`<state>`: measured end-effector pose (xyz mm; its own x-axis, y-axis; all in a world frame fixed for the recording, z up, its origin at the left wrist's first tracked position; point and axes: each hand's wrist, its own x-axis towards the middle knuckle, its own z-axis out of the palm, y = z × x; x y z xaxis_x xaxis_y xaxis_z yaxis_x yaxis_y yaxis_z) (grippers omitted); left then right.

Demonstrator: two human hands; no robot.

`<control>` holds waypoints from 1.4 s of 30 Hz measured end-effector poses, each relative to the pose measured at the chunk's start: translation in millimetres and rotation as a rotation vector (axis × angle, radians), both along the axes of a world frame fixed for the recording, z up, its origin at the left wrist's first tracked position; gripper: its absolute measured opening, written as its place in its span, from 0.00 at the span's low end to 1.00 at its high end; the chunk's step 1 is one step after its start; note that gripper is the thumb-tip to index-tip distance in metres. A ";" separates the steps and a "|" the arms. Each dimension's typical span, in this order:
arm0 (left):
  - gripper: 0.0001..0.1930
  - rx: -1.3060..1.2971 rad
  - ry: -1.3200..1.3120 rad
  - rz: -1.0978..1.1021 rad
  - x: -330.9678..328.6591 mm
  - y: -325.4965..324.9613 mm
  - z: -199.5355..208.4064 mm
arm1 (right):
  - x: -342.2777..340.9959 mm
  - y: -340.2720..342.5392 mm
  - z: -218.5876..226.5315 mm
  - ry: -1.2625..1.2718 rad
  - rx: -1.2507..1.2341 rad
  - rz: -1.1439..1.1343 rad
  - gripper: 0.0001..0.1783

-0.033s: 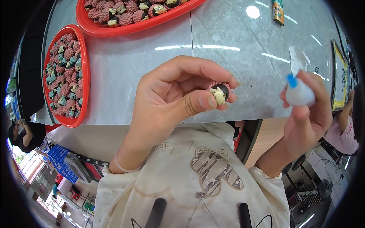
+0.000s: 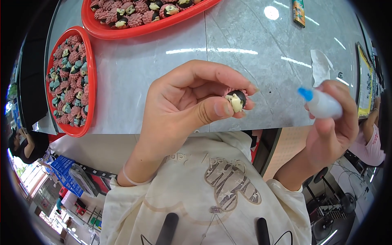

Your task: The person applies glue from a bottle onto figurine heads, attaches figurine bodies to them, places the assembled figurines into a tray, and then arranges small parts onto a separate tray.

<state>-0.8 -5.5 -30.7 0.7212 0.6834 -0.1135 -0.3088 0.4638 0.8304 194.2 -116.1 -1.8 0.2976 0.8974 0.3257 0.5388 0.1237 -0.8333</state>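
Between the thumb and fingertips of my left hand (image 2: 183, 96) is a small figurine (image 2: 236, 101) with a cream face, black hair and a pink ruffled part behind. It is held just above the near part of the table, its cream side turned up. My right hand (image 2: 332, 130) grips a small white squeeze bottle (image 2: 326, 107) with a blue tip. The bottle lies tilted in the fingers, tip pointing left toward the figurine but well apart from it. Motion blurs the bottle slightly.
Red trays, one at the left (image 2: 93, 90) and one at the far side (image 2: 155, 30), hold many similar pink pieces. A crumpled white tissue (image 2: 321, 67) lies beyond my right hand. An orange and green packet (image 2: 299, 14) rests at the far right of the grey table (image 2: 175, 41).
My right hand has tipped the bottle, so its blue tip has swung left and down, away from the tissue. My left hand and the figurine have stayed in place.
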 end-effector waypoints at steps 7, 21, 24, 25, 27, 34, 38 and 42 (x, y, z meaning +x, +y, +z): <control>0.17 0.014 -0.006 -0.017 -0.4 0.8 -1.8 | -8.8 5.6 2.4 0.311 0.153 0.156 0.24; 0.17 0.055 0.026 0.010 0.0 -0.4 -3.1 | -31.8 0.0 20.8 -0.193 0.160 -0.057 0.24; 0.17 0.073 0.030 0.021 -0.6 -1.1 -4.8 | -41.9 -5.2 34.4 -0.371 0.030 -0.086 0.25; 0.17 0.082 0.030 0.023 -1.1 -1.2 -5.2 | -44.3 -6.1 36.8 -0.430 -0.013 -0.094 0.25; 0.16 0.078 0.027 0.018 -1.4 -1.5 -5.3 | -45.0 -7.4 37.8 -0.493 -0.057 -0.108 0.25; 0.16 0.074 -0.005 0.015 -1.9 -0.1 -6.1 | -34.3 -11.5 23.0 -0.117 0.123 -0.049 0.23; 0.16 0.046 0.005 0.015 -1.9 1.3 -4.1 | -22.7 -8.1 11.9 0.104 0.230 -0.003 0.22; 0.16 0.045 0.006 0.002 1.7 0.6 -2.4 | -9.2 4.5 -1.8 0.310 0.101 0.025 0.17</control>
